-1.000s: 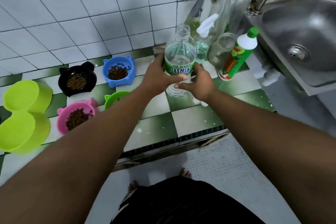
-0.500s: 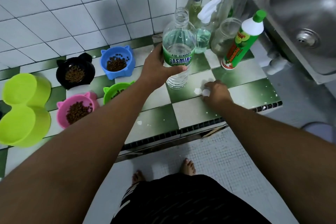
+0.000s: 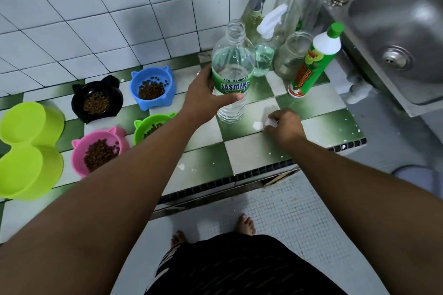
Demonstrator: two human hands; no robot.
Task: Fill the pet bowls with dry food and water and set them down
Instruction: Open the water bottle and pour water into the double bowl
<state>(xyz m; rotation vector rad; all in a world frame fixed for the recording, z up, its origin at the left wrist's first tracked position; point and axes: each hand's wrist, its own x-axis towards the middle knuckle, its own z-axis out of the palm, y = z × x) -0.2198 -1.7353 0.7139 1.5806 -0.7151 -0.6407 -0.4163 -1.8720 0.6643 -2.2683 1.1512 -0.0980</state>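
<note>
1. Okay, nearest first: right hand (image 3: pixel 285 124) sits low on the front tiles of the counter (image 3: pixel 251 153), fingers curled over a small white cap (image 3: pixel 271 122) and pinching it. Another white chip (image 3: pixel 257 125) lies just beside it; can't tell what it is.
2. Left hand (image 3: pixel 206 96) is wrapped round the label band of the water bottle (image 3: pixel 231 74), thumb across the front. The bottle is upright and uncapped, with water near the shoulder. Base on or just above the tile, can't tell which.
3. Bowls are left of the bottle: pink bowl (image 3: pixel 100 151), green bowl (image 3: pixel 153 127) (partly hidden), black bowl (image 3: pixel 97 100) and blue bowl (image 3: pixel 153 87), all with kibble. The lime double bowl (image 3: pixel 28 146) at far left shows no food or water.
4. Risks:
   - Open neck plus a one-handed hold on thin plastic means a squeeze or fast tilt slops water.
   - The likely pour path crosses the kibble bowls, so a spill soaks the food.
   - The cap is small and round and could roll off the edge.
   - Wet glazed tile above bare feet (image 3: pixel 245 224) is a slip hazard.
5. Materials:
   - Bottle: clear, ribbed, soft-walled plastic.
   - Bowls: smooth moulded plastic with cat-ear rims.
   - Counter: glossy green/white checker tile, speckled white.
6. Further back, a spray bottle (image 3: pixel 265 55), glass jar (image 3: pixel 291 55) and green cleaner bottle (image 3: pixel 314 60) crowd just behind the water bottle, so knock-over risk. Steel sink (image 3: pixel 383 19) is far right.
</note>
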